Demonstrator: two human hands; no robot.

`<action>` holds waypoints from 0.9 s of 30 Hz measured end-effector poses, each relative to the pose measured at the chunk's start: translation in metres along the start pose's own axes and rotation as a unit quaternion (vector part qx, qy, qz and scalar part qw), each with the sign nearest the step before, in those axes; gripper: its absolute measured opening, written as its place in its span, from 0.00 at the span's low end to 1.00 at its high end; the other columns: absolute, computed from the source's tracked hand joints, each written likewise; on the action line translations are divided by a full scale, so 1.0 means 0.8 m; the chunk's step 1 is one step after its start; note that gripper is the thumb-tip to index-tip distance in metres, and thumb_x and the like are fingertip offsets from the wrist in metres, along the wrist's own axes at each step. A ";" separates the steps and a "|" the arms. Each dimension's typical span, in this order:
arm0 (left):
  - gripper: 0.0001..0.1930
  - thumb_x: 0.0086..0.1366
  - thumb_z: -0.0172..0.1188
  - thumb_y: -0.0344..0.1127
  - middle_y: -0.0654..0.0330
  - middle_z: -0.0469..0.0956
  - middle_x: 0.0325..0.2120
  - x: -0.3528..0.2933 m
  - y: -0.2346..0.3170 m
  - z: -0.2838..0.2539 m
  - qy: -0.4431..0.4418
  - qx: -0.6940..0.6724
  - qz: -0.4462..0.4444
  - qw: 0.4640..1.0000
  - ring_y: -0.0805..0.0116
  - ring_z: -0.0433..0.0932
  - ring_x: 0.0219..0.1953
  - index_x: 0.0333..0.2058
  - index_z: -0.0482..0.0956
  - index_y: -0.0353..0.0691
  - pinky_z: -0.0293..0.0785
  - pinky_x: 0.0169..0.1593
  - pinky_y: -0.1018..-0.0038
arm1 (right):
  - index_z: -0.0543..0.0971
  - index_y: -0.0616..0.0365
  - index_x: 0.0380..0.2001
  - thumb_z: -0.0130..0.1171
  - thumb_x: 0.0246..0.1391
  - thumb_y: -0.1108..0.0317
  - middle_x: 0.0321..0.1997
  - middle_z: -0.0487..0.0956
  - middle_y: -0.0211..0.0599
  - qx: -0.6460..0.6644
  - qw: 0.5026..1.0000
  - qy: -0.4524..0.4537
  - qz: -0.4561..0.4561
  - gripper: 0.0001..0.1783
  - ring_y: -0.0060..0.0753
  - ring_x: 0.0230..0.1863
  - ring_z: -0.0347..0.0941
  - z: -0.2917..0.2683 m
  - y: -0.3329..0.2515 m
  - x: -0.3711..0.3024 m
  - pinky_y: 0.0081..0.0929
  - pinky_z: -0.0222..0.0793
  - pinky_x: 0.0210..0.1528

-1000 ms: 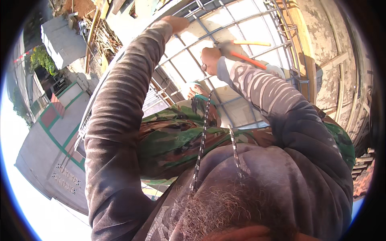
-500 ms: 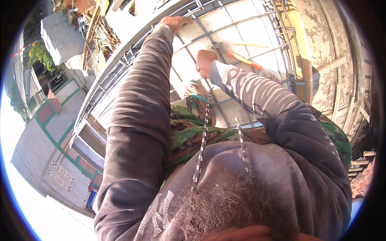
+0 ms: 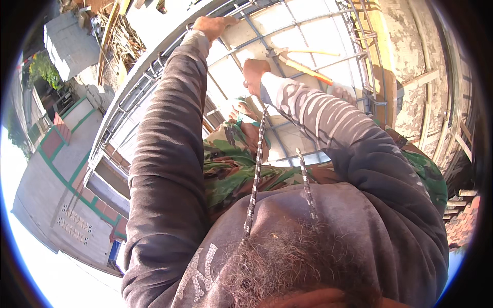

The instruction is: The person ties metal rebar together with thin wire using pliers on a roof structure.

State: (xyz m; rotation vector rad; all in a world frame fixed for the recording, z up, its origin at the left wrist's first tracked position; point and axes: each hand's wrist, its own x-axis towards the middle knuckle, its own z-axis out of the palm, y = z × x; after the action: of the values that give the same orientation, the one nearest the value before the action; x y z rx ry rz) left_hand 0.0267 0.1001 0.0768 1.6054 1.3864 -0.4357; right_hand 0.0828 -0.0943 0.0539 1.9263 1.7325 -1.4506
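My left hand (image 3: 211, 26) lies over the steel bars along the far left edge of a rebar mesh (image 3: 259, 37), its visible fingers stretched to the right. Nearer to me, my right hand (image 3: 254, 73) is closed just above the mesh; its fingers curl under, hiding whatever is in them. Pincers with orange handles (image 3: 306, 70) rest on the mesh to the right of that hand, their handles spread apart. Below the mesh shows a pale, sunlit surface. My bare left foot (image 3: 244, 109) and right foot (image 3: 342, 94) are on either side of my right hand.
A strip of bent stirrups and bars (image 3: 149, 72) borders the left side. At the right runs a yellowish board (image 3: 382, 66) beside a rough, stained surface (image 3: 416, 46). A pile of sticks (image 3: 123, 43) and a grey-walled building (image 3: 67, 190) lie beyond the left edge.
The whole view has shifted slightly, so most things appear a little further left and up. Both hands keep nearly the same places over the mesh; the pincers still lie there.
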 end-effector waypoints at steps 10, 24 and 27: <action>0.37 0.58 0.71 0.60 0.45 0.79 0.53 -0.011 0.012 0.004 -0.006 0.053 0.000 0.999 0.57 0.81 0.47 0.56 0.81 0.34 0.76 0.51 0.63 | 0.82 0.56 0.28 0.63 0.54 0.63 0.30 0.80 0.37 0.270 0.963 0.007 -0.010 0.08 0.38 0.31 0.76 0.026 0.040 0.068 0.34 0.70 0.34; 0.24 0.68 0.59 0.48 0.48 0.80 0.53 -0.150 -0.062 -0.040 0.098 0.313 0.261 0.908 0.48 0.78 0.57 0.56 0.80 0.39 0.69 0.63 0.54 | 0.83 0.54 0.32 0.62 0.59 0.59 0.24 0.76 0.29 0.550 0.824 0.059 0.123 0.11 0.26 0.16 0.66 0.026 0.027 0.081 0.28 0.58 0.17; 0.25 0.67 0.60 0.50 0.42 0.81 0.50 -0.100 -0.120 -0.007 0.086 0.211 0.174 0.958 0.44 0.80 0.52 0.53 0.82 0.36 0.74 0.58 0.58 | 0.86 0.55 0.35 0.64 0.59 0.56 0.24 0.77 0.31 0.566 0.811 0.051 0.140 0.14 0.26 0.15 0.66 0.013 0.038 0.063 0.28 0.57 0.15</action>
State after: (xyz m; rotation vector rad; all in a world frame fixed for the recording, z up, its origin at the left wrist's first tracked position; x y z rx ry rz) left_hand -0.0859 0.0511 0.1006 2.2365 1.1478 -0.4038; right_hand 0.0949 -0.0771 -0.0022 2.5750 0.4155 -2.5725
